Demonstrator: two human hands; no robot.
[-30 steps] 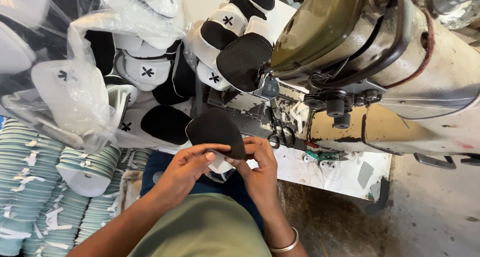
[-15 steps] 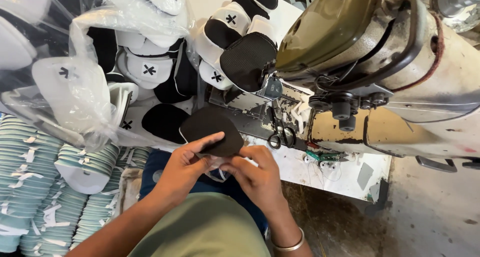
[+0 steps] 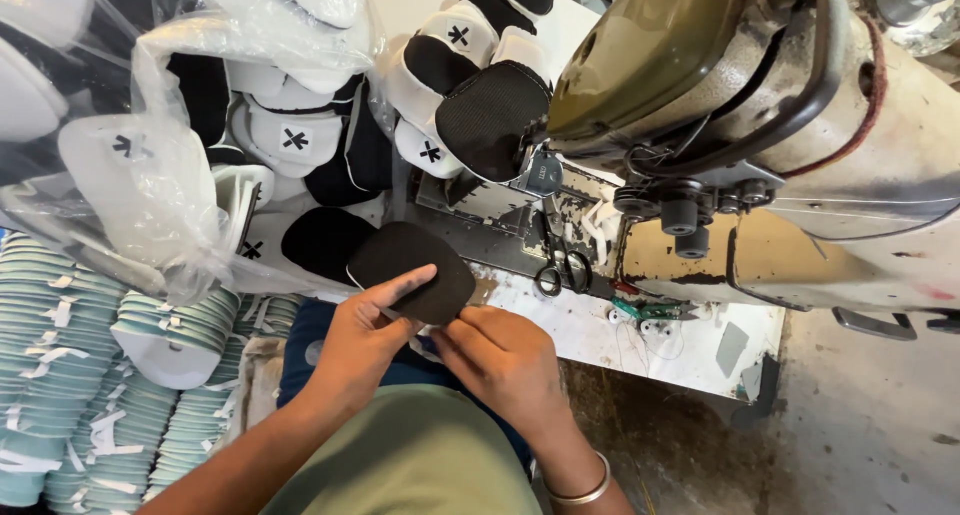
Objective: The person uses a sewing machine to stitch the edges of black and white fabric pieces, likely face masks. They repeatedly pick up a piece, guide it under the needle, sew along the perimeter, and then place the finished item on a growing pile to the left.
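A black mesh fabric piece (image 3: 405, 265), rounded at the top, is held over my lap at the front edge of the sewing table. My left hand (image 3: 365, 340) grips its lower left edge with the index finger stretched across it. My right hand (image 3: 505, 360) pinches its lower right edge, along with a small white piece half hidden under my fingers. A metal bangle (image 3: 580, 490) sits on my right wrist.
An olive-green industrial sewing machine (image 3: 720, 125) fills the right. Scissors (image 3: 560, 265) lie on the white table (image 3: 640, 335). Black-and-white sewn cap pieces (image 3: 460, 85) pile up behind. Plastic-wrapped white parts (image 3: 140, 175) and stacks of teal brims (image 3: 60, 375) stand left.
The black piece has shifted slightly left and lower, and my left index finger now lies flat across it. Both hands stay on its lower edge.
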